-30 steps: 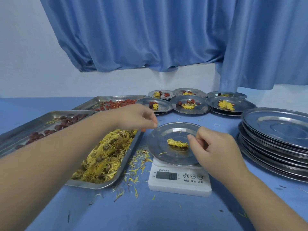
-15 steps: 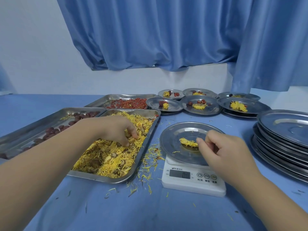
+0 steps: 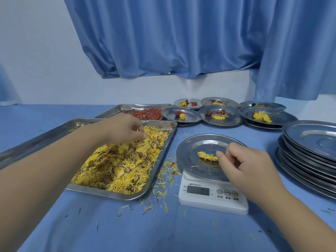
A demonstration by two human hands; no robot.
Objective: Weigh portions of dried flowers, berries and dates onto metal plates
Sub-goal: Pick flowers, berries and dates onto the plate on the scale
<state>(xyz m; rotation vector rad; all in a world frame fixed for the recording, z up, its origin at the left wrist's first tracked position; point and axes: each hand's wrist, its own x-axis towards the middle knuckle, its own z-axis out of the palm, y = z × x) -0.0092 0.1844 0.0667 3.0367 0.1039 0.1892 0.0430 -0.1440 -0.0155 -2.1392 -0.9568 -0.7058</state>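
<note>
The left hand [image 3: 125, 130] is bunched, its fingertips [image 3: 143, 137] pinching into the yellow dried flowers [image 3: 118, 166] heaped in a rectangular steel tray [image 3: 109, 192] just left of the white digital scale [image 3: 212, 197]. The right hand [image 3: 241, 164] hovers over the round steel plate [image 3: 190, 166] that sits on the scale. Its fingers are curled and its thumb lies beside the single yellow flower head [image 3: 207, 155] at the plate's middle. Whether it pinches any petals I cannot tell.

The step in hand looks like topping up the flower portion. The scale's display [image 3: 198, 190] shows a low figure, so more is probably needed. It seems best to lift only a small pinch, carry it low across to the scale and drop it at the plate's centre. The right hand should keep off the rim, since pressure there would falsify the reading. These flowers shed, and loose petals [image 3: 165, 171] litter the blue worktop [image 3: 127, 230] between tray and scale.

Behind the scale stand small filled steel plates [image 3: 221, 115] holding flowers and red fruit. Behind and left of it is a steel tray of red berries [image 3: 145, 113]. Right of the scale rises a stack of empty steel plates [image 3: 309, 151].
</note>
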